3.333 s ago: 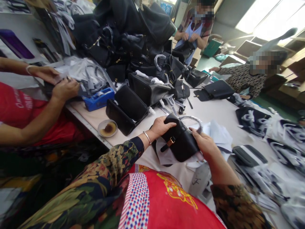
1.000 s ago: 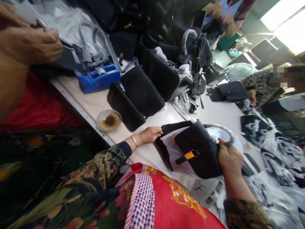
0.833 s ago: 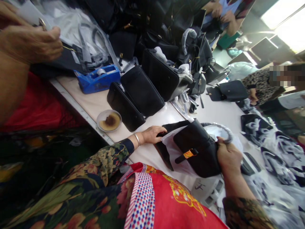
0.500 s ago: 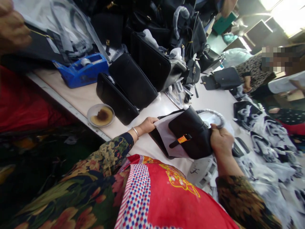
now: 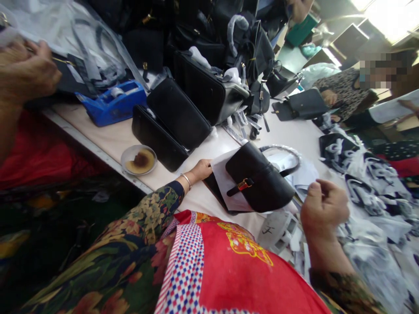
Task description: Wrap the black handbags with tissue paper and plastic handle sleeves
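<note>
A small black handbag (image 5: 262, 183) with a gold clasp (image 5: 242, 185) lies on the white table (image 5: 203, 203) in front of me. A white paper sheet (image 5: 225, 185) is tucked under its front flap. Its wrapped handle (image 5: 282, 149) curves behind it. My left hand (image 5: 201, 168) is closed on the bag's left edge, where the paper meets the black flap beneath. My right hand (image 5: 324, 207) hovers to the right of the bag, off it, with fingers curled into a loose fist and nothing visible in them.
Two flat black bags (image 5: 170, 126) lean together behind a dish of brown residue (image 5: 139, 159). A blue tape dispenser (image 5: 111, 102) sits left of them. Several black bags pile up at the back. A co-worker's hand (image 5: 28, 72) works top left. Printed plastic bags (image 5: 360, 174) cover the right side.
My right hand has let go of the bag's right end and pulled back to the right. The bag now rests on the table. My left hand stays at its left edge.
</note>
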The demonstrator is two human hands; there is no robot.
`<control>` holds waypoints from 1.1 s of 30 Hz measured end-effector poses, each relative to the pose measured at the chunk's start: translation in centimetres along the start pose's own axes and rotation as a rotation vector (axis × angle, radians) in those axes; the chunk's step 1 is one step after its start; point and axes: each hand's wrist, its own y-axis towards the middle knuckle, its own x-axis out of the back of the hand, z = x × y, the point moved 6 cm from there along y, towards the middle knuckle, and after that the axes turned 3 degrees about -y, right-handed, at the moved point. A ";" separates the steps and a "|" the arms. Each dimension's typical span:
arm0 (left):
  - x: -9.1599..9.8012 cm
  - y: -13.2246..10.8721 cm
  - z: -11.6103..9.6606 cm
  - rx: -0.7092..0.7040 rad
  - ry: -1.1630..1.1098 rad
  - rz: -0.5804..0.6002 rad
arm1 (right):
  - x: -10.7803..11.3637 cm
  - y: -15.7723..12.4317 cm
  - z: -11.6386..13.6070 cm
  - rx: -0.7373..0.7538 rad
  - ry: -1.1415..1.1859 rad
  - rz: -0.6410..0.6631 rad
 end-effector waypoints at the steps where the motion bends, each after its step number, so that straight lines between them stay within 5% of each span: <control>1: 0.0 0.0 0.1 0.008 0.006 -0.005 | 1.0 -1.8 -0.8 -0.026 0.000 -0.024; 4: -0.2 0.0 0.0 0.017 0.011 -0.020 | 0.0 -8.1 -3.6 -0.163 0.149 0.161; 7: -0.5 0.0 -0.1 0.026 -0.008 -0.048 | -5.8 -14.7 -4.0 -0.277 0.433 0.625; 9: -0.5 0.0 -0.1 0.047 -0.003 -0.090 | -8.9 -17.3 -3.0 -0.312 0.554 0.742; 12: -0.5 -0.2 -0.1 0.082 0.047 -0.163 | -11.1 -17.6 -1.4 -0.339 0.575 0.685; 15: -0.5 -0.4 -0.3 0.094 0.106 -0.206 | -10.8 -16.7 -1.1 -0.330 0.532 0.574; 20: -0.7 -0.8 -0.5 0.111 0.153 -0.252 | -10.6 -17.5 -2.5 -0.339 0.591 0.486; 26: -1.4 -1.2 -0.8 0.120 0.162 -0.255 | -13.5 -16.8 -3.3 -0.231 0.736 0.405; 33: -1.8 -1.9 -1.3 0.121 0.179 -0.314 | -16.2 -15.8 -5.6 -0.276 0.772 0.400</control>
